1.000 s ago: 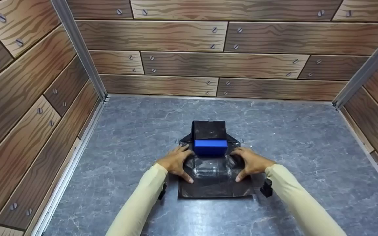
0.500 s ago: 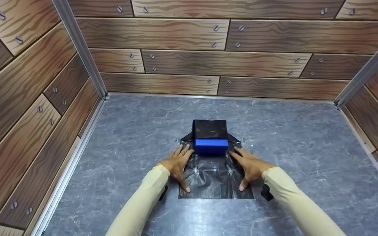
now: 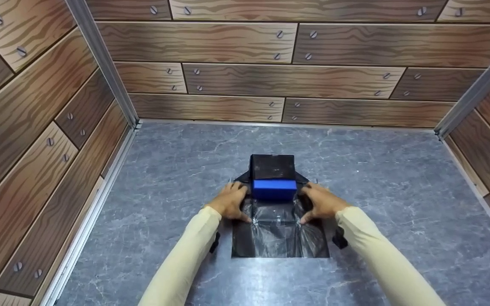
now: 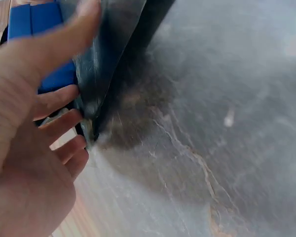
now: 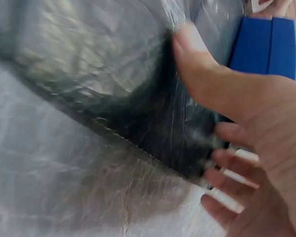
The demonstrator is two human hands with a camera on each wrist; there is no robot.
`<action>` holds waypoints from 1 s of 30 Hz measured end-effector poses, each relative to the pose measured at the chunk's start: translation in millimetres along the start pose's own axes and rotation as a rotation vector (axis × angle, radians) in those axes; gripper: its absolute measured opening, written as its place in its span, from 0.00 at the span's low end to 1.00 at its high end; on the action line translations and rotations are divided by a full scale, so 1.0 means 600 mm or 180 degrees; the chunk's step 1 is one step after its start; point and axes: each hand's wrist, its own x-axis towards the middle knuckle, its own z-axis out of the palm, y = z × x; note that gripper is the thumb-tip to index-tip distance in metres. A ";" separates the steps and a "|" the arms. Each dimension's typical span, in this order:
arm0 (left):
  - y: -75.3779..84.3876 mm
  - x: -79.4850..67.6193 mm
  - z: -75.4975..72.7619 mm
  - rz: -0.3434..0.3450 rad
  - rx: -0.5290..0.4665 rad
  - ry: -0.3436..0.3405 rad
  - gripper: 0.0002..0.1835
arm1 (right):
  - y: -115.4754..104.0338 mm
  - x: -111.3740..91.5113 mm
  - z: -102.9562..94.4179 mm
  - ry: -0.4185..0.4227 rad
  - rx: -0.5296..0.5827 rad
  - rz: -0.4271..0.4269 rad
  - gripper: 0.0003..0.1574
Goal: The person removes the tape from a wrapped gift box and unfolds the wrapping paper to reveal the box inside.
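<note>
A blue box sits on a black plastic sheet on the floor. Black plastic also covers the box's top, with pointed folds at either side. My left hand grips the sheet's left side just in front of the box, thumb inward over the plastic. On the opposite side my right hand does likewise. In the right wrist view creases run from the thumb, while the fingers bend along the sheet's edge. The left wrist view shows the raised plastic edge beside the curled fingers.
Grey marbled floor surrounds the sheet. Wood-patterned panels form walls at the back and both sides, with metal strips at the corners. A dark wrist device is worn under the right sleeve.
Both hands first lay spread along the sheet's sides, thumbs reaching toward its front corners. Now the fingers have bent and the thumbs have drawn in toward the box. The sheet's front has creased.
</note>
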 end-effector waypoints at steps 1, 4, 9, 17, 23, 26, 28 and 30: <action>-0.002 0.005 -0.001 -0.0005 0.0016 0.0039 0.52 | 0.004 0.006 0.000 0.0050 0.0012 -0.0020 0.56; -0.008 0.017 -0.002 -0.0010 -0.0011 0.0063 0.56 | 0.014 0.018 0.000 0.0087 -0.0023 -0.0072 0.61; -0.017 0.025 -0.004 -0.0058 -0.0199 0.0064 0.61 | 0.025 0.027 -0.001 0.0049 -0.0044 0.0024 0.72; -0.022 0.027 -0.013 -0.0274 -0.0210 -0.0164 0.71 | 0.029 0.039 -0.003 -0.0131 -0.0108 0.0141 0.79; -0.026 0.040 -0.029 -0.0274 -0.0078 -0.0330 0.74 | 0.038 0.060 -0.011 -0.0211 -0.0080 0.0114 0.81; -0.031 0.049 -0.041 -0.0258 -0.0135 -0.0303 0.72 | 0.043 0.070 -0.019 -0.0212 -0.0037 0.0105 0.79; -0.035 0.055 -0.049 -0.0252 -0.0221 -0.0260 0.69 | 0.047 0.076 -0.025 -0.0183 -0.0037 0.0107 0.78; -0.038 0.062 -0.056 -0.0257 -0.0290 -0.0220 0.67 | 0.051 0.082 -0.032 -0.0159 -0.0044 0.0124 0.78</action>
